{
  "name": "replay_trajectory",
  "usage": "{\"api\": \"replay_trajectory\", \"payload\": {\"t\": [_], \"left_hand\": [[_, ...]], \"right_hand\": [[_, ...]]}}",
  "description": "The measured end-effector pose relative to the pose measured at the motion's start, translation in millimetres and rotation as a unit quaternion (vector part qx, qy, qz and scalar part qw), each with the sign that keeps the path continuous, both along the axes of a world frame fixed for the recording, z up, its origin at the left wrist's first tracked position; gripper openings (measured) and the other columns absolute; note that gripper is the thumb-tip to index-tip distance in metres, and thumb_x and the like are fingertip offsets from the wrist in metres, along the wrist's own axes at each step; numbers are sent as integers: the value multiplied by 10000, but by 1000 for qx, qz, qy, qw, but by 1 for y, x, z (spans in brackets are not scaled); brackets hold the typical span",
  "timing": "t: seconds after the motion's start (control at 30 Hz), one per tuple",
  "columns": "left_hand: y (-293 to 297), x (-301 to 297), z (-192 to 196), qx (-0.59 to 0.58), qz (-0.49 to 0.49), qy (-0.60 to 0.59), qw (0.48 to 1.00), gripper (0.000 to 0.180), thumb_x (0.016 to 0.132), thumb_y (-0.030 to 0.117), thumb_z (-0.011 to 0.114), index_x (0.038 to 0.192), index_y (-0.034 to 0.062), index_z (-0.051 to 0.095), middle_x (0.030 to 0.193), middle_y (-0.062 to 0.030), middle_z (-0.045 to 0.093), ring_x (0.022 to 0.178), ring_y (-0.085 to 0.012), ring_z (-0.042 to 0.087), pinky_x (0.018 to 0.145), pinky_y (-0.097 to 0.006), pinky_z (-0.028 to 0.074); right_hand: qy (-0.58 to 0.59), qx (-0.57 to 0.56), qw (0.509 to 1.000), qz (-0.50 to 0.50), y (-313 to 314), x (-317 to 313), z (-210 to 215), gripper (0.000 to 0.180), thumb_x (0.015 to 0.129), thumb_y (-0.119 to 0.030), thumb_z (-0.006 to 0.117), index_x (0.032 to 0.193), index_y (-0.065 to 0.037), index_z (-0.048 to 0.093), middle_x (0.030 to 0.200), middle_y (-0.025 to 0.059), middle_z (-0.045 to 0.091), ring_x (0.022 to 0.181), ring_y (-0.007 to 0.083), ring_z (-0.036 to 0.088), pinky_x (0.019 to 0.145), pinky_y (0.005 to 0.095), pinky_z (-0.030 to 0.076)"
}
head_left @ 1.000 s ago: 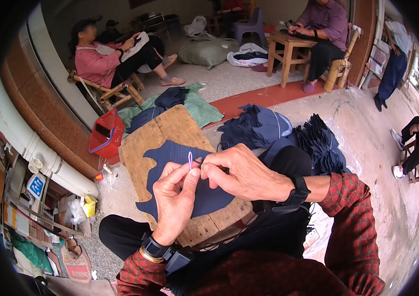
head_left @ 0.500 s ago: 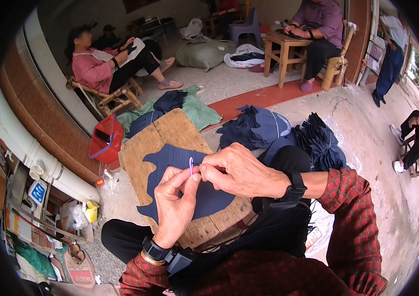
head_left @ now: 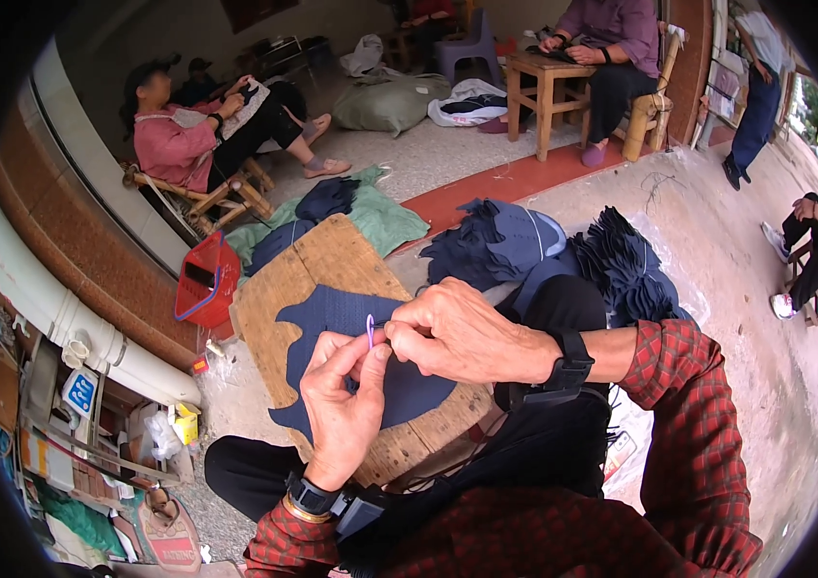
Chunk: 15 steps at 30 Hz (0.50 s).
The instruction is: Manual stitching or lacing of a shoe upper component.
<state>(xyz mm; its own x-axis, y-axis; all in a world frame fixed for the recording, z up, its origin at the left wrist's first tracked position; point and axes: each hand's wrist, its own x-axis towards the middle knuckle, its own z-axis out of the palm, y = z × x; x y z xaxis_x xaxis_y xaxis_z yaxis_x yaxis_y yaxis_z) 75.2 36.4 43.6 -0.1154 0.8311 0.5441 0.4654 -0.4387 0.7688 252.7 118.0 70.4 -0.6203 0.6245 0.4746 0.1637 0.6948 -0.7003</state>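
**Two bare hands bring a dark strand and a slim purple loop together above navy fabric**

Seen from the wearer's head, the left hand [head_left: 344, 405] pinches a slim purple loop-ended tool [head_left: 371, 339] between thumb and forefinger, its loop upright. Just beside it, the right hand [head_left: 471, 332] is pinched closed, seemingly on a dark strand [head_left: 386, 326]; the strand is too fine to follow, and whether it passes through the loop cannot be told.

Both hands are raised over a navy fabric piece [head_left: 416, 397] with jagged, curving edges, lying flat on a worn wooden board [head_left: 284, 279]. Beyond the board are two heaps of similar navy pieces, one bundled [head_left: 510, 241], one fanned [head_left: 625, 265]. A red plastic basket [head_left: 205, 306] stands near the board's left corner.

The likely trouble is small-scale: a slight tremor or poor alignment could make the strand miss the loop, and a frayed end could catch on its edge. Too loose a left pinch might let the tool twist or drop onto the navy cloth.
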Motion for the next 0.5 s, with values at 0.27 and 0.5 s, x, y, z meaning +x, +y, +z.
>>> {"api": "replay_trajectory", "payload": {"t": [0.27, 0.5], "left_hand": [[-6, 8, 9, 71, 56, 141, 986, 188, 870, -44, 752, 1056, -18, 728, 819, -92, 607, 676, -180, 622, 618, -298, 501], [-10, 13, 8, 62, 51, 152, 985, 188, 869, -46, 749, 1054, -17, 733, 821, -91, 608, 679, -185, 625, 624, -305, 510]], "right_hand": [[11, 39, 999, 6, -8, -2, 1, 385, 898, -212, 554, 604, 35, 534, 552, 259, 478, 488, 427, 503, 505, 494, 381], [21, -12, 999, 24, -5, 2, 0, 363, 936, -196, 561, 646, 22, 540, 499, 161, 408, 420, 287, 413, 463, 411, 332]]}}
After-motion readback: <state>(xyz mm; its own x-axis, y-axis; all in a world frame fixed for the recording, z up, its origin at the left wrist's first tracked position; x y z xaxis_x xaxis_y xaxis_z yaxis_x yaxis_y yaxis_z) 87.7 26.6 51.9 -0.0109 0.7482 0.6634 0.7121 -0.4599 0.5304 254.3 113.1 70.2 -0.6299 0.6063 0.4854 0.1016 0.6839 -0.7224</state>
